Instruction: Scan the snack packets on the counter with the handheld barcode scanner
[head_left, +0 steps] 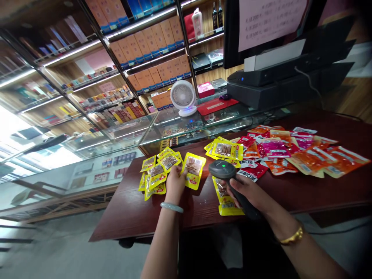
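Left hand (pixel 176 180) pinches flat yellow plastic packet (pixel 194 167); right hand (pixel 248 190) grips black pistol-shaped scanner (pixel 222 169); seemingly scanning, next needs steady aim

Glare at left, stretched, blurry edges

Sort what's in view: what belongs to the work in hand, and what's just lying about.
In the work:
Scanner, held in the right hand
Yellow packets, at least one touched by the left hand
Pink and orange packets heaped on the table, probably

Just about:
White fan
Red sheet
Orange boxes behind
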Available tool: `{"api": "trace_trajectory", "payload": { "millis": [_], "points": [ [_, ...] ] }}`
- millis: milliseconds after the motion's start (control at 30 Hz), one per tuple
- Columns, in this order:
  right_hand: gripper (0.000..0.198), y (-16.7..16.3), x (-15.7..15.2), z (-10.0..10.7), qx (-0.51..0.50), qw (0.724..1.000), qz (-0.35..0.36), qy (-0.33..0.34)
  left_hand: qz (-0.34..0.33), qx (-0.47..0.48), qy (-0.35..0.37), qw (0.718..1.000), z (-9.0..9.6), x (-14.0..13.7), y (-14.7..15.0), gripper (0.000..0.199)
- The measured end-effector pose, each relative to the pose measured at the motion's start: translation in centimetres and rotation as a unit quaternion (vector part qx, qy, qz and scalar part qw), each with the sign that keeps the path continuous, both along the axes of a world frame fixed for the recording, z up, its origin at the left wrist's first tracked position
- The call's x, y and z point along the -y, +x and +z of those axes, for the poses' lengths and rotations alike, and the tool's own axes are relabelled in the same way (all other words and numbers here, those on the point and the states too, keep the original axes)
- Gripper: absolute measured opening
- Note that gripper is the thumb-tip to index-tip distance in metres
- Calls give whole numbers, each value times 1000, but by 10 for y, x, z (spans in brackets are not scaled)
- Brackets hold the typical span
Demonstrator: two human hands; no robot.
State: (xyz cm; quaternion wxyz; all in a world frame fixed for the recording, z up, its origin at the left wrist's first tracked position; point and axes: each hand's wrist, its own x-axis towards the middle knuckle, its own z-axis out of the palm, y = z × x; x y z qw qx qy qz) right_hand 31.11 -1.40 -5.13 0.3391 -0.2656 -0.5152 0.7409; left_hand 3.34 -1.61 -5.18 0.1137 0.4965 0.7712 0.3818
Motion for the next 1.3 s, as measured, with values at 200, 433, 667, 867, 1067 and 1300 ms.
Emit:
{"api": "trace_trajectory", "payload": {
  "millis": [200, 433, 667, 867, 1067, 1300],
  "points": [
    [44, 20, -1, -4, -2, 999, -37, -21, 194, -197, 116, 954, 42, 6, -21, 42],
    [43, 35, -4, -6, -15, 995, -74, -57, -145, -220, -53, 963, 16, 3, 76, 43],
    [45, 42, -1, -3, -8, 996, -66, -56, -183, -251, -184, 933, -1, -8, 108, 34],
    [43, 42, -2, -8, 27, 998, -28, -44, -139, -134, -156, 969, 2, -5, 80, 29],
    [36, 31, 2, -11, 43, 998, 30, -29, -104, -107, -104, 983, -5, 0, 58, 26],
    [41, 24, 1, -7, 48, 998, 18, -28, -55, -83, -63, 993, 6, 0, 33, 30]
  ]
}}
